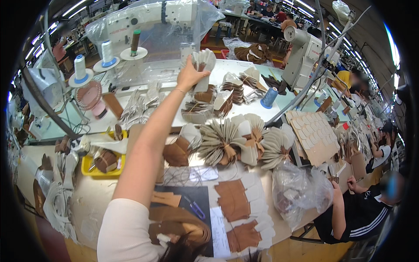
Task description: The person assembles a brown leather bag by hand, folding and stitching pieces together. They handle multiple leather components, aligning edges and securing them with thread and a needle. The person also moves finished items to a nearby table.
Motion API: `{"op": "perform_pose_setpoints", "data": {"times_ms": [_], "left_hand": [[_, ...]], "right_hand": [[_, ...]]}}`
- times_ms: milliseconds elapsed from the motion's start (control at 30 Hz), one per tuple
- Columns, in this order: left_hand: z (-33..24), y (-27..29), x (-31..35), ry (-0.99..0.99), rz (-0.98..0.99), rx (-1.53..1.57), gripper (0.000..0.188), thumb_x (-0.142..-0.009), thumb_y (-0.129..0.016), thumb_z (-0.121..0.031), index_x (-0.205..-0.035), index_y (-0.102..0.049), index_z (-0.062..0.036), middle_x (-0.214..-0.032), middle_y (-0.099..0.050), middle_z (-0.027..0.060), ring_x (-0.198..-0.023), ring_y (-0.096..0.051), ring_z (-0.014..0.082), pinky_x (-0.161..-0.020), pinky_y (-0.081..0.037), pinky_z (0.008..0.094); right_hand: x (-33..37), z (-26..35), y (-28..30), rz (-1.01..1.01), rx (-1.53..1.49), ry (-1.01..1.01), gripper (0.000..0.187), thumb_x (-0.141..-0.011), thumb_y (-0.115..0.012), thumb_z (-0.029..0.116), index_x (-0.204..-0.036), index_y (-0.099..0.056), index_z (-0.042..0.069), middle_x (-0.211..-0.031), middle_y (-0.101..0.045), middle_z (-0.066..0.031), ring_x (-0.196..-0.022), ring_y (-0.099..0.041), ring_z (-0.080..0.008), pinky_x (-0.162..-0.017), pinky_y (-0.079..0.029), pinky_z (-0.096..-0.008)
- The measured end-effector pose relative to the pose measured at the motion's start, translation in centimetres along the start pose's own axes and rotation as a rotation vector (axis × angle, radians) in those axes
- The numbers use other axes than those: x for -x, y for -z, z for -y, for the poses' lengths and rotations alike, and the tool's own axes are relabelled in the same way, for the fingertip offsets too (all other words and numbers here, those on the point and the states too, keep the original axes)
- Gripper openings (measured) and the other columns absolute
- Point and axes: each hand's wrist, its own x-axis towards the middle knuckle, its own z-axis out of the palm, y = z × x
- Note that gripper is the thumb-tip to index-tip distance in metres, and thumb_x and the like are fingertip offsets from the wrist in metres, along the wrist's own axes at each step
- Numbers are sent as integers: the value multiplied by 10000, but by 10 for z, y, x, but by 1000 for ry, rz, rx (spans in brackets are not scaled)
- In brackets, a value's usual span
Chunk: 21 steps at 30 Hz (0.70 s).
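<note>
My left arm stretches far forward over the bench. At its end my left hand (pixel 191 75) is closed around a bundle of pale grey cut pieces (pixel 205 59), held upright with the thumb across its near side. Just below and beside it, stacks of grey and brown cut pieces (pixel 198 110) lie on the white table. Closer in stand fanned bundles of grey pieces (pixel 220 142) and a brown stack (pixel 176 152). My right hand does not show.
A plastic-covered sewing machine (pixel 152 30) stands at the back, with thread cones (pixel 80 69) to its left. A yellow tray (pixel 102 168) sits left of my arm. Brown panels (pixel 232 198) lie in front. At right are a plastic bag (pixel 301 192) and a co-worker (pixel 349 214).
</note>
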Motion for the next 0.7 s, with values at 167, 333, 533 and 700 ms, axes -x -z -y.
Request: {"op": "perform_pose_setpoints", "data": {"times_ms": [167,333,533,700], "left_hand": [[15,-84,-15,-124,319,-103,1085,-696,-753,-493,-1493,-141,-84,-1359,-467,258,-1227,-502,362,-996,-417,455],[12,-59,48,-198,254,-232,957,-748,-742,-443,-1468,-246,-54,-1420,-374,284,-1303,-416,372,-1076,-339,405],[43,121,222,-629,187,51,425,-845,-667,-209,-1236,-557,-83,-1240,-560,136,-1154,-527,296,-990,-412,389],[124,286,372,-374,-190,-229,243,-787,-655,-48,-1029,-662,-61,-1005,-649,80,-986,-590,255,-881,-448,381]], "right_hand": [[40,-50,181,-374,-106,-93,160,-788,-592,99,-929,-618,27,-839,-586,-146,-788,-563,-284,-881,-420,-479],[64,139,466,-591,-582,469,130,-782,-553,110,-831,-609,3,-763,-550,-155,-734,-514,-286,-945,-365,-551],[-31,138,183,-453,59,39,224,-793,-629,148,-988,-618,37,-868,-606,-145,-767,-586,-284,-822,-453,-463],[49,32,-31,26,146,-21,495,-774,-726,73,-1234,-548,33,-972,-652,-150,-664,-632,-197,-673,-516,-329]]}}
